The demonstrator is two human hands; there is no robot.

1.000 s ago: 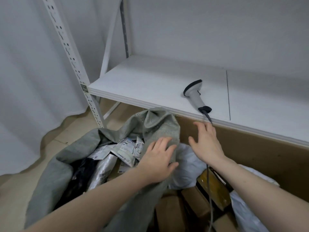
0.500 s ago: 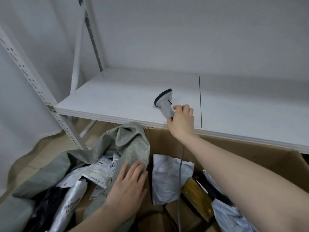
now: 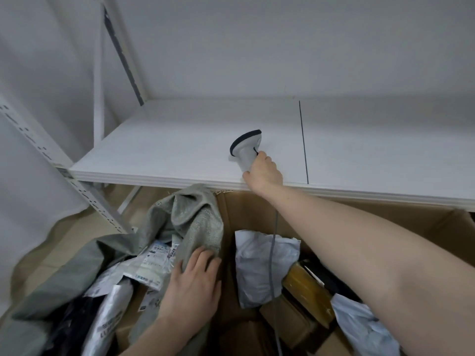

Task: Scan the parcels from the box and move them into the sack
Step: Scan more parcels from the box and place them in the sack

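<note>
My right hand (image 3: 264, 172) grips the handle of a grey barcode scanner (image 3: 245, 150) on the white shelf (image 3: 159, 150); its cable (image 3: 273, 253) hangs down into the cardboard box (image 3: 246, 209). The box holds a white poly-bag parcel (image 3: 259, 263), a brown taped parcel (image 3: 305, 286) and another white bag (image 3: 359, 327). My left hand (image 3: 191, 286) rests flat on the edge of the grey-green sack (image 3: 190, 222), which lies to the left with several labelled parcels (image 3: 151, 263) inside.
A white perforated shelf upright (image 3: 51, 160) slants down at the left, with a white curtain (image 3: 25, 73) behind it. A dark seam (image 3: 303, 142) divides the shelf boards. Tan floor shows under the shelf.
My right hand went from above the box up to the shelf and closed on the scanner handle, tilting it upright. The left hand slid lower on the sack edge.
</note>
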